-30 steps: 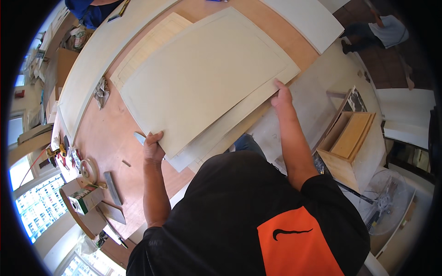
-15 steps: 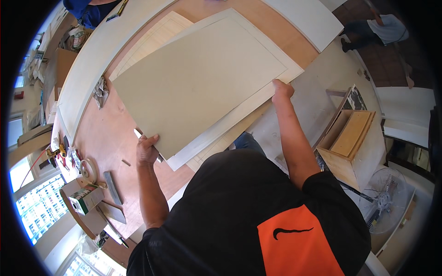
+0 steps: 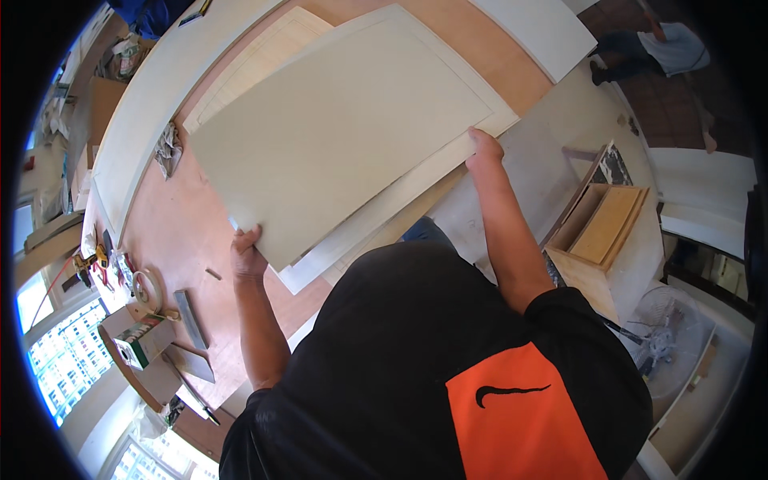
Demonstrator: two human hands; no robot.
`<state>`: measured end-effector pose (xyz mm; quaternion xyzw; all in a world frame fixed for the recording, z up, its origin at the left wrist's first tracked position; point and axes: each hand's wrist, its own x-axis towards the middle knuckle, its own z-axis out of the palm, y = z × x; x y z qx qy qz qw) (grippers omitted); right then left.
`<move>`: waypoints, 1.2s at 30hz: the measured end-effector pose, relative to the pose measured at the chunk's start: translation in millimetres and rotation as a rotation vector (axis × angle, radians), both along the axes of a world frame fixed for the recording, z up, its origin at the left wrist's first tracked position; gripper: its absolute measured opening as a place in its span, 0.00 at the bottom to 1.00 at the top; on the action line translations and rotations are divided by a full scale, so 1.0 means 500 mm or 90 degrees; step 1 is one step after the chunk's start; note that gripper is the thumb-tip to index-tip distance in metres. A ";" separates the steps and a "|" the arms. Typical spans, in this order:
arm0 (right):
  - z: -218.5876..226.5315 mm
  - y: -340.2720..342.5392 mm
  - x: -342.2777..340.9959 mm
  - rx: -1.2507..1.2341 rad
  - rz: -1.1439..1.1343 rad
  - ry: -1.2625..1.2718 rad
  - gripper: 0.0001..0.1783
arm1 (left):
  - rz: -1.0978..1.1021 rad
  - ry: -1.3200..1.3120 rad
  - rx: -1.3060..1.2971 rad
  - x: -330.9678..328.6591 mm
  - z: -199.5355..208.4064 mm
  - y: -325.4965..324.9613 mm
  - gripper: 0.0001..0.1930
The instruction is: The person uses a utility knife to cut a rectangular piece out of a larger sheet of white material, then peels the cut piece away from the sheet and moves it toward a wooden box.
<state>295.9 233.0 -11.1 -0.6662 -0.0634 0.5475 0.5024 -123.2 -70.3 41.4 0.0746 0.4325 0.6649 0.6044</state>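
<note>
My left hand point(image 3: 250, 254) is closed on the near left edge of a large beige sheet point(image 3: 320, 152), thumb on top. A small pale tip sticks out beside those fingers; what it belongs to is hidden. My right hand point(image 3: 486, 150) grips the right edge, where the sheet lies over a white panel point(image 3: 298, 277). The panel shows as a strip along the near side and at the far right corner, the two edges not lined up. Thin lines run near the stack's far and right borders. Beneath lies a pale wooden panel point(image 3: 276, 50) on the reddish-brown tabletop point(image 3: 192, 240).
A long white board point(image 3: 148, 128) curves along the left, near a crumpled rag point(image 3: 168, 150). Tape rolls point(image 3: 146, 290), a drill point(image 3: 90, 260) and a box point(image 3: 144, 340) sit lower left. A wooden drawer box point(image 3: 604, 228) and fan point(image 3: 660, 344) stand right. Another person point(image 3: 664, 52) is upper right.
The beige sheet and both my hands have shifted slightly left and up in the picture. The sheet's near edge has slid a little against the white panel. Both hands keep their hold.
</note>
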 end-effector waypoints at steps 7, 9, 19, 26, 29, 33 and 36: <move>-0.010 -0.065 -0.008 0.062 0.143 0.331 0.28 | 0.045 -0.017 -0.037 -0.004 -0.006 0.006 0.27; -0.016 -0.060 -0.016 0.045 0.164 0.297 0.26 | 0.049 -0.017 -0.052 0.001 -0.007 0.008 0.27; 0.000 -0.059 -0.101 -0.150 0.117 -0.318 0.22 | -0.032 0.013 -0.032 -0.006 0.002 -0.010 0.23; -0.043 -0.059 -0.060 -0.210 0.078 -0.236 0.21 | -0.029 -0.004 0.041 -0.002 0.001 -0.010 0.21; -0.037 -0.085 -0.054 -0.047 0.044 0.127 0.20 | 0.037 -0.066 -0.021 -0.032 -0.028 -0.013 0.21; 0.013 -0.111 -0.067 0.067 0.111 0.364 0.17 | 0.128 -0.129 -0.151 -0.045 -0.041 -0.004 0.20; -0.005 -0.096 -0.055 0.086 0.134 0.349 0.19 | 0.129 -0.068 -0.149 -0.036 -0.015 0.010 0.19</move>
